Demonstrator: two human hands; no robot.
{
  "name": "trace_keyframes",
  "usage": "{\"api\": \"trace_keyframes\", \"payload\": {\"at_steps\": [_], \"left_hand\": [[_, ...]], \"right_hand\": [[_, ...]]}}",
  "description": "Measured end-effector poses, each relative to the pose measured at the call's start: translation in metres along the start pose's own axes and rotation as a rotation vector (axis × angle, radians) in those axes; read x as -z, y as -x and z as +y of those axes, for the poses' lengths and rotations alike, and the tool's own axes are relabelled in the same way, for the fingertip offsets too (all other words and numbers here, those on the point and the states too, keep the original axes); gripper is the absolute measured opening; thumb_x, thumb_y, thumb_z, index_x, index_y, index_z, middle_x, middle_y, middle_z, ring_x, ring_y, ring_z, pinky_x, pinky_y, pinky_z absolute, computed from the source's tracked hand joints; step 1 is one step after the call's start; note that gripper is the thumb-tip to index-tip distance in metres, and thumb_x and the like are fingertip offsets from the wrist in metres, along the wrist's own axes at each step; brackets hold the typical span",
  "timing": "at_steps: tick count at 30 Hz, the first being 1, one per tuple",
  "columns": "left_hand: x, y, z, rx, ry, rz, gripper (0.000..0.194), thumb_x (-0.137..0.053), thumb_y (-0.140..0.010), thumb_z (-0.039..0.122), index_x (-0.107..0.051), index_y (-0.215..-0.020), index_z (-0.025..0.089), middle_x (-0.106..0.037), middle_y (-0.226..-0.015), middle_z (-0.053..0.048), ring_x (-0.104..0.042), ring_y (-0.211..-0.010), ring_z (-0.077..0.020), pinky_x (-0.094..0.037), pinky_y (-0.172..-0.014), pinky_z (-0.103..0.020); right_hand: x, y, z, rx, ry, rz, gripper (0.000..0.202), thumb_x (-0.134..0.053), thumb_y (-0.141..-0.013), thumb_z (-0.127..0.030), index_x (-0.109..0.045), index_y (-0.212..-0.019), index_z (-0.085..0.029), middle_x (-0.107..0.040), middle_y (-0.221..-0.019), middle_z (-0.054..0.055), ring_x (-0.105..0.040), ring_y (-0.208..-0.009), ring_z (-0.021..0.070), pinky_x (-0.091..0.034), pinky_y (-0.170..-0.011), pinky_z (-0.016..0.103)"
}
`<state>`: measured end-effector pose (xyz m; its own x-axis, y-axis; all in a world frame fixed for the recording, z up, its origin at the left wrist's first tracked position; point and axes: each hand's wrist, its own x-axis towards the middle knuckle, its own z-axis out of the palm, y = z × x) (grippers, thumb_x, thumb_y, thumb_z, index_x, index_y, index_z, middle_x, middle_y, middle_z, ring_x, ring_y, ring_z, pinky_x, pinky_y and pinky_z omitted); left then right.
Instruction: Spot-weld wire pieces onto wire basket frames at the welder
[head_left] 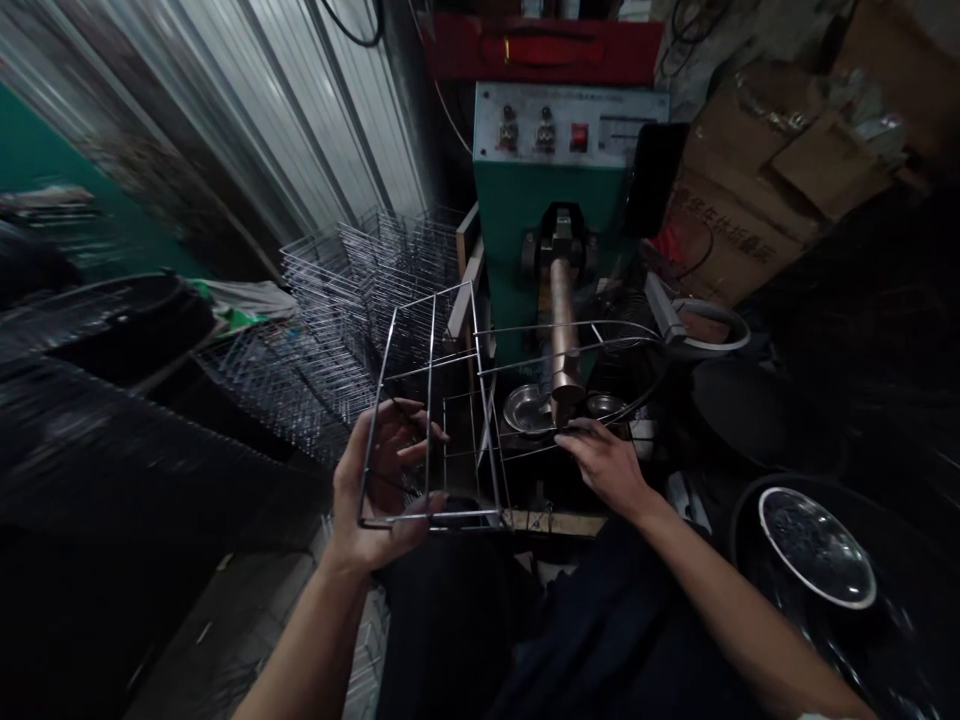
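A wire frame (430,400) of thin metal rods, box-shaped with longer curved rods reaching to the right, is held up in front of a green machine (510,230). My left hand (382,480) grips its near left end, the fingers curled around the rods. Beside the lower tip of the machine's copper-coloured electrode (562,320), my right hand (604,462) has its thumb and fingertips pinched together; whatever lies between them is too small to make out. Just left of that tip sits a small metal dish (527,408).
Stacked wire racks (360,290) stand at the left, by a corrugated metal sheet (300,100). Cardboard boxes (742,220) lean at the upper right. A round clear-topped dish (817,548) rests on a dark surface at the lower right.
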<state>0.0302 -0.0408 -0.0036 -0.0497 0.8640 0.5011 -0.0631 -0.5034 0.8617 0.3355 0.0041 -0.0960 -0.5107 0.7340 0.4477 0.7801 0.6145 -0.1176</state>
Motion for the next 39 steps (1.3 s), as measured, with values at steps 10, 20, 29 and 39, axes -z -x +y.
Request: {"api": "trace_keyframes", "payload": {"at_steps": [10,20,29,39], "left_hand": [[0.01,-0.009,-0.008,0.038,-0.012,-0.033,0.074,-0.096,-0.057,0.041,-0.064,-0.124,0.033,-0.06,-0.109,-0.005,-0.066,-0.091,-0.0236,-0.062,-0.076,-0.037],[0.011,-0.024,-0.002,0.046,-0.004,-0.137,0.069,-0.091,-0.063,0.03,-0.059,-0.124,0.031,-0.06,-0.105,-0.004,-0.065,-0.089,-0.0195,-0.061,-0.072,-0.029],[0.02,-0.05,-0.016,0.073,-0.03,-0.168,0.067,-0.089,-0.065,0.031,-0.057,-0.124,0.028,-0.059,-0.106,-0.003,-0.065,-0.089,-0.0179,-0.06,-0.067,-0.024],[0.029,-0.061,-0.027,0.07,-0.004,-0.178,0.066,-0.088,-0.064,0.027,-0.057,-0.122,0.026,-0.061,-0.104,-0.004,-0.066,-0.084,-0.0179,-0.062,-0.066,-0.026]], "right_hand": [[0.007,-0.004,-0.004,-0.051,0.049,-0.09,0.045,-0.054,-0.095,0.001,-0.07,-0.129,-0.025,-0.073,-0.122,0.006,-0.057,-0.127,0.0207,-0.056,-0.079,0.024],[0.024,-0.008,-0.002,-0.081,0.32,-0.121,0.032,-0.055,-0.095,-0.003,-0.074,-0.112,-0.023,-0.07,-0.129,0.004,-0.051,-0.117,0.0286,-0.052,-0.071,0.029],[0.022,-0.026,0.003,-0.102,0.349,-0.169,0.035,-0.053,-0.094,-0.001,-0.073,-0.114,-0.021,-0.071,-0.124,0.004,-0.051,-0.108,0.0273,-0.046,-0.08,0.032],[0.016,-0.03,0.005,-0.135,0.349,-0.148,0.027,-0.055,-0.097,-0.004,-0.073,-0.105,-0.022,-0.073,-0.114,0.004,-0.055,-0.104,0.0258,-0.041,-0.075,0.031]]}}
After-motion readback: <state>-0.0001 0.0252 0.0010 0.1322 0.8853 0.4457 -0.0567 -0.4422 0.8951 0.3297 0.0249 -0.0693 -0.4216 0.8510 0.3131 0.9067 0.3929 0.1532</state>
